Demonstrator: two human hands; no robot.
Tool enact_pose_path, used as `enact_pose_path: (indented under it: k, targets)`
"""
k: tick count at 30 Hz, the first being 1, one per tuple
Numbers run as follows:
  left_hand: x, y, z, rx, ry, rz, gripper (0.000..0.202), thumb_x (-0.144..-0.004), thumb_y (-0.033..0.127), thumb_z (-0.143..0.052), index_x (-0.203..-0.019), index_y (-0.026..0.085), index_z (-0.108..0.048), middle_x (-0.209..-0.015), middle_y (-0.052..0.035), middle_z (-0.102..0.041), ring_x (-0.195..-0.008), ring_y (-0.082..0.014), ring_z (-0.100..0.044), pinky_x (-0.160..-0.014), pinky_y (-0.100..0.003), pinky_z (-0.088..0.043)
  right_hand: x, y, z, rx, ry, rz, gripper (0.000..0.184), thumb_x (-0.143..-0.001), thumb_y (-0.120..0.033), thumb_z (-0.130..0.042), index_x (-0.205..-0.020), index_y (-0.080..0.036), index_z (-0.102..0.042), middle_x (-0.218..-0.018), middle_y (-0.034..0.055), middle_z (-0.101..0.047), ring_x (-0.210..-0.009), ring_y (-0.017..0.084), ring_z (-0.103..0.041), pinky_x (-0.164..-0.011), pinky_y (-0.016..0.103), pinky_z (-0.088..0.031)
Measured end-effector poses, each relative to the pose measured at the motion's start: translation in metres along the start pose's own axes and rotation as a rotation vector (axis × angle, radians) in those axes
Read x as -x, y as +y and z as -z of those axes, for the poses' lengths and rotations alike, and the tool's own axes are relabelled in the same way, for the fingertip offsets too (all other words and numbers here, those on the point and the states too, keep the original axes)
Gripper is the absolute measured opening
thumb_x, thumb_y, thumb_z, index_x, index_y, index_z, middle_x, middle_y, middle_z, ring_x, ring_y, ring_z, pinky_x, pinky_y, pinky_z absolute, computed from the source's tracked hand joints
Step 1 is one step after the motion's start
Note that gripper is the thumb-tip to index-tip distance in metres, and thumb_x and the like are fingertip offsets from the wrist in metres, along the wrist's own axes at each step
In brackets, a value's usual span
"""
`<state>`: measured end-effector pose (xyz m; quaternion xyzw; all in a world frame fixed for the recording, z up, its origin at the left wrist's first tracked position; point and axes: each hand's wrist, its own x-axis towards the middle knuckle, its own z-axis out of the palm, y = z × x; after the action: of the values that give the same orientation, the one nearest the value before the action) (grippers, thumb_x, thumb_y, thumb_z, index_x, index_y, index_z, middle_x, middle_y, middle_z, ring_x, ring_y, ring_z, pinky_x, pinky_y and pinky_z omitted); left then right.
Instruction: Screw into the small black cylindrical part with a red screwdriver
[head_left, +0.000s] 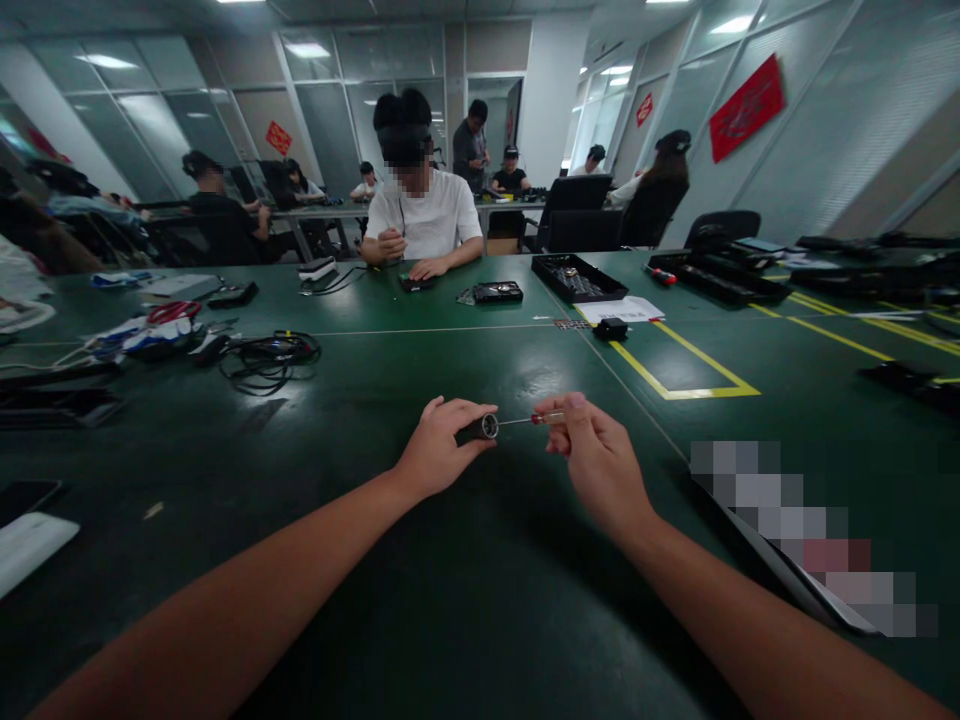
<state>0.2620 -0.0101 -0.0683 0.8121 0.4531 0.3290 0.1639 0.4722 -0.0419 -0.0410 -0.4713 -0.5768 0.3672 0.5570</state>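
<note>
My left hand [446,447] is closed round a short dark cylinder [477,430] with a pale metal ring at its open end, which faces right. Part of the cylinder is hidden behind my fingers. In my right hand [600,455] is a small screwdriver [534,419] with a clear and red handle, pinched between thumb and fingers. Its thin shaft points left, and the tip is at the ringed end of the cylinder. Whether the tip touches anything inside, I cannot tell. Both hands are above the green table [390,590].
A co-worker [421,215] sits across the table. A black parts tray [577,278], a white paper [622,309] and a small black block [610,329] are ahead to the right. Coiled black cables [274,355] lie to the left. A flat blurred-out object [795,545] lies near my right forearm.
</note>
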Motion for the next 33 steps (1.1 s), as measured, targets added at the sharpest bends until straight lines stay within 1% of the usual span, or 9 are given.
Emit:
enact_pose_path:
  k: [4,7,12,16,18,22,24,29,33]
  targets:
    - [0.0003,-0.0009,-0.0006,0.005,-0.005,-0.004,0.041,-0.088,0.024,-0.076,-0.128,0.027,-0.067,-0.124,-0.0054,-0.072,-0.119,-0.0255,-0.063,-0.118,-0.058,-0.029,-0.0002,0.0000,0.0013,0.020,0.059,-0.014,0.024,-0.094,-0.044,-0.055,-0.102,-0.023,-0.065,-0.072,-0.0013,-0.059,-0.066,0.017,-0.057,-0.063,0.033,-0.047]
    - [0.0005,-0.0040,-0.0020,0.013,0.023,-0.014,0.043,-0.087,0.023,-0.077,-0.128,0.026,-0.067,-0.124,-0.0056,-0.072,-0.119,-0.0251,-0.063,-0.117,-0.058,-0.030,-0.0009,-0.0005,0.0020,0.040,0.045,0.008,0.017,-0.092,-0.039,-0.056,-0.096,-0.024,-0.062,-0.083,0.0010,-0.065,-0.076,0.019,-0.061,-0.071,0.034,-0.048]
    - [0.0004,-0.0062,-0.0025,0.012,0.022,-0.016,0.043,-0.087,0.022,-0.077,-0.129,0.027,-0.066,-0.125,-0.0053,-0.072,-0.119,-0.0254,-0.063,-0.117,-0.060,-0.030,-0.0013,-0.0016,0.0018,0.148,0.008,-0.015,0.039,-0.100,-0.054,-0.044,-0.091,-0.023,-0.065,-0.064,-0.0022,-0.052,-0.060,0.017,-0.051,-0.058,0.033,-0.041]
    - [-0.0002,-0.0055,-0.0018,0.007,0.026,-0.013,0.042,-0.087,0.023,-0.077,-0.127,0.027,-0.067,-0.123,-0.0056,-0.073,-0.118,-0.0259,-0.064,-0.115,-0.060,-0.032,-0.0014,0.0012,0.0012,0.119,0.045,0.003,0.026,-0.097,-0.045,-0.051,-0.105,-0.023,-0.063,-0.081,0.0015,-0.065,-0.068,0.018,-0.057,-0.063,0.033,-0.045]
    - [-0.0004,-0.0054,-0.0019,0.007,0.027,-0.013,0.041,-0.087,0.024,-0.077,-0.127,0.027,-0.068,-0.123,-0.0057,-0.073,-0.117,-0.0261,-0.064,-0.115,-0.060,-0.033,-0.0014,0.0018,0.0014,0.102,0.045,0.031,0.023,-0.097,-0.043,-0.052,-0.103,-0.023,-0.061,-0.088,0.0027,-0.067,-0.075,0.019,-0.060,-0.068,0.033,-0.046]
    - [-0.0002,-0.0059,-0.0029,0.004,0.018,-0.018,0.042,-0.086,0.023,-0.078,-0.127,0.027,-0.067,-0.123,-0.0056,-0.072,-0.118,-0.0259,-0.064,-0.116,-0.060,-0.031,-0.0018,-0.0011,0.0021,0.143,0.027,-0.011,0.039,-0.100,-0.054,-0.045,-0.090,-0.023,-0.065,-0.067,-0.0011,-0.056,-0.062,0.017,-0.054,-0.060,0.032,-0.042]
    - [0.0000,-0.0058,-0.0030,0.005,0.020,-0.015,0.042,-0.086,0.023,-0.077,-0.127,0.027,-0.067,-0.123,-0.0056,-0.072,-0.118,-0.0257,-0.064,-0.117,-0.060,-0.031,-0.0015,-0.0026,0.0020,0.171,0.034,-0.027,0.041,-0.099,-0.056,-0.046,-0.091,-0.022,-0.068,-0.062,-0.0019,-0.053,-0.057,0.017,-0.052,-0.056,0.031,-0.040]
    - [0.0000,-0.0038,-0.0009,0.007,0.018,-0.005,0.043,-0.087,0.024,-0.076,-0.129,0.027,-0.067,-0.123,-0.0058,-0.072,-0.118,-0.0259,-0.063,-0.116,-0.060,-0.032,0.0003,-0.0009,0.0004,0.115,0.054,0.035,0.029,-0.096,-0.047,-0.055,-0.107,-0.021,-0.065,-0.087,0.0036,-0.070,-0.074,0.019,-0.062,-0.066,0.033,-0.047]
    - [0.0000,-0.0022,0.0002,0.000,-0.009,-0.003,0.041,-0.088,0.024,-0.075,-0.128,0.028,-0.067,-0.122,-0.0053,-0.072,-0.118,-0.0253,-0.063,-0.117,-0.059,-0.030,0.0003,-0.0010,0.0009,0.158,0.027,0.023,0.035,-0.099,-0.053,-0.050,-0.095,-0.022,-0.066,-0.072,0.0003,-0.062,-0.066,0.018,-0.057,-0.064,0.033,-0.045]
